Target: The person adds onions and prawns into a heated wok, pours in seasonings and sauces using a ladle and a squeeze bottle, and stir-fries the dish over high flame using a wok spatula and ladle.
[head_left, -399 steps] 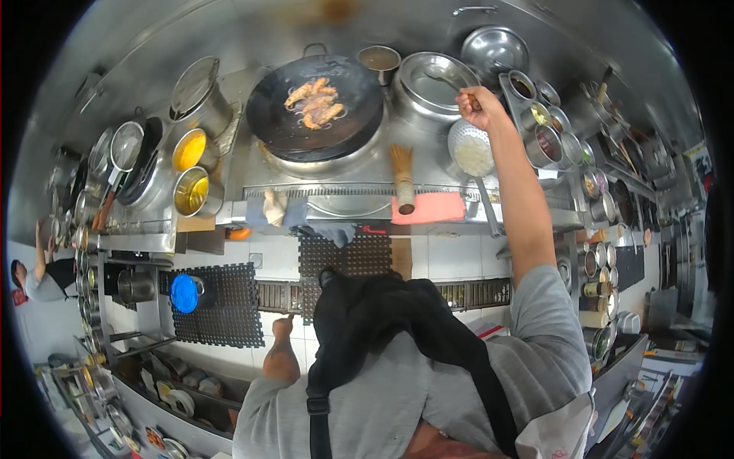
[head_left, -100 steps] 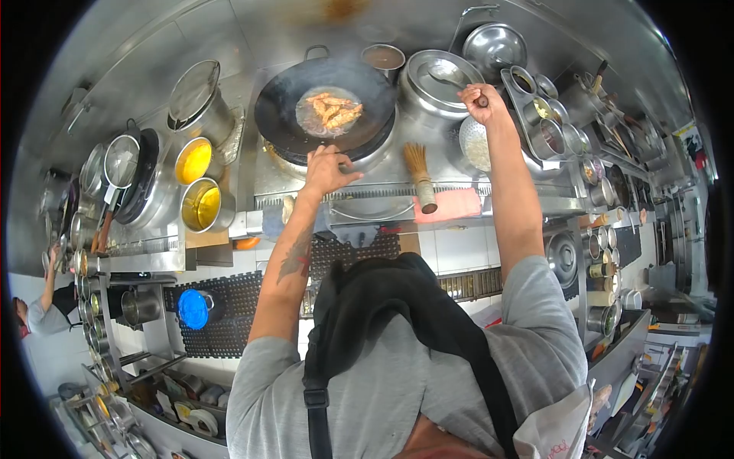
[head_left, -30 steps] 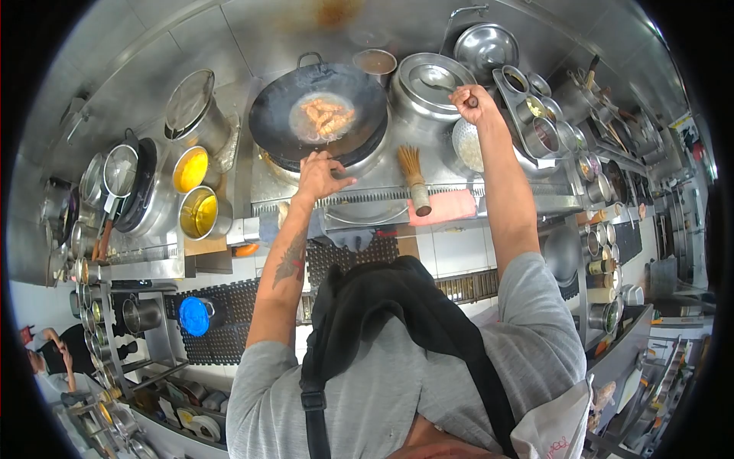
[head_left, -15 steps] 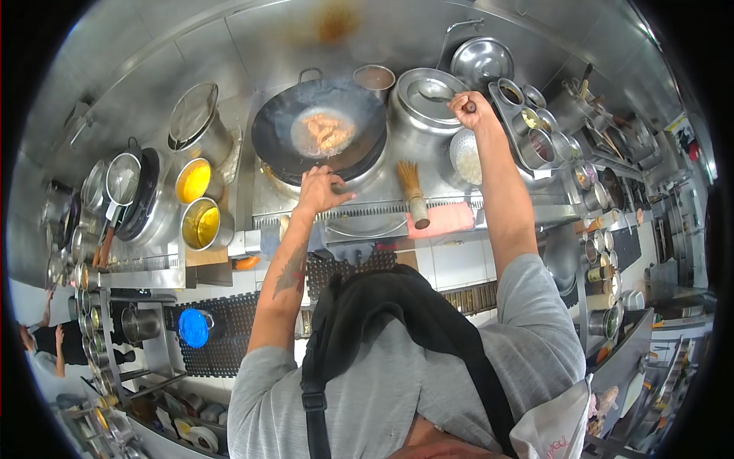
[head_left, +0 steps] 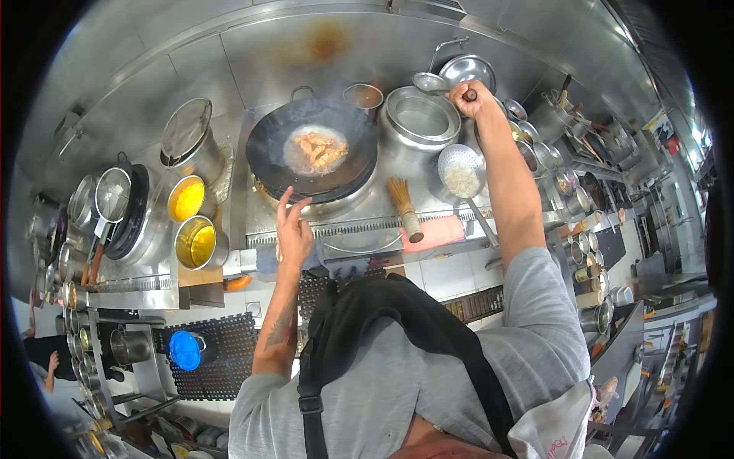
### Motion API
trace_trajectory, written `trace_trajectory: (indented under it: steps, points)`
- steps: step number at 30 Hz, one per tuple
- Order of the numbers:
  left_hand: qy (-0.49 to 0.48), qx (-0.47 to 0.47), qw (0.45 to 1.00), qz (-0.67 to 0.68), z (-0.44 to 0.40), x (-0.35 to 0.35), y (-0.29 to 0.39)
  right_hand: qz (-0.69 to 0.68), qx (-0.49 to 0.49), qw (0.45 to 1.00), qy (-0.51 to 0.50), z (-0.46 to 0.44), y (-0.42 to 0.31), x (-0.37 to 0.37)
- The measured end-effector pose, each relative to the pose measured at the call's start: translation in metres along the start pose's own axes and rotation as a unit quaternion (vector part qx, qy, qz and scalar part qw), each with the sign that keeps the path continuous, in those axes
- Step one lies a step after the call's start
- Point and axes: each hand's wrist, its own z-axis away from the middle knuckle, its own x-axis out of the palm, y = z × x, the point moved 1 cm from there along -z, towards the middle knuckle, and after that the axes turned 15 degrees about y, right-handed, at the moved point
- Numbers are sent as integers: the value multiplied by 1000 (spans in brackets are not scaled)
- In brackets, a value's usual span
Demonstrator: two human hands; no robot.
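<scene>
My right hand [head_left: 468, 98] is closed round the handle of a ladle [head_left: 430, 83], whose bowl is raised near the wall tap, behind a large steel pot [head_left: 422, 117] of liquid. My left hand [head_left: 293, 236] is in front of a black wok [head_left: 264, 149], fingers apart and holding nothing. Its fingertips come close to the wok's front rim; whether they touch, I cannot tell. Browned pieces of food [head_left: 318, 152] lie in bubbling liquid in the wok's middle. A perforated strainer [head_left: 461, 170] with white grains in it sits right of the pot.
A bamboo brush [head_left: 405, 209] and a pink cloth [head_left: 433, 232] lie on the stove's front edge. Two steel pots of yellow liquid [head_left: 189, 199] stand left of the wok. Seasoning containers [head_left: 527, 131] line the right side. A wall tap [head_left: 449, 41] hangs behind the pot.
My right hand has carried the ladle from over the steel pot back towards the tap. My left hand has drawn back from the wok rim towards me, its fingers turning upward.
</scene>
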Motion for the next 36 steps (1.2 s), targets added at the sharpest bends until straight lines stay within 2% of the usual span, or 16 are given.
trace_trajectory:
  steps: [5, 9, 12, 15, 16, 19, 20, 21, 23, 25, 26, 27, 29, 31, 34, 36]
  points:
    - [5, 157, 987, 40, -7, 7, 0, 137, -28, 990, 7, 33, 8, 21]
    - [-39, 178, 982, 56, -17, 16, 8, 160, -18, 987, -3, 66, 56, 18]
    - [-78, 179, 981, 7, -23, 41, -2, 62, 47, 992, -104, 70, 100, -3]
    - [-168, 147, 974, -42, -25, 64, -25, 17, 111, 987, -118, 63, 149, -20]
    - [-158, 171, 972, -39, -23, 63, -24, 32, 97, 993, -64, 62, 164, -22]
    - [-143, 152, 977, 44, -9, 26, 22, 253, 48, 965, -55, 31, 195, -64]
    - [-148, 151, 974, 79, -1, 10, 37, 248, 53, 966, -52, 35, 207, -74]
    - [-155, 147, 974, 76, 12, -3, 44, 536, -159, 829, 1, 43, 221, -85]
    - [-162, 91, 974, 129, 35, -26, 53, 745, -343, 569, 51, 51, 231, -103]
    - [-171, 56, 976, 122, 55, -39, 49, 657, -496, 553, 128, 50, 221, -122]
    - [-181, 22, 976, 117, 64, -44, 46, 626, -427, 633, 159, 58, 218, -109]
    - [-185, 25, 976, 113, 71, -47, 45, 622, -427, 637, 160, 47, 205, -111]
    - [-195, -12, 977, 90, 77, -48, 44, 452, -292, 835, 113, 11, 154, -108]
    - [-199, -16, 976, 85, 76, -41, 42, 255, -162, 950, 80, -14, 109, -99]
    - [-179, 73, 981, -3, 56, -14, 22, 72, -59, 994, 51, -30, 61, -95]
    - [-98, 150, 982, -68, 25, 16, 17, 48, -32, 998, 39, -37, 46, -97]
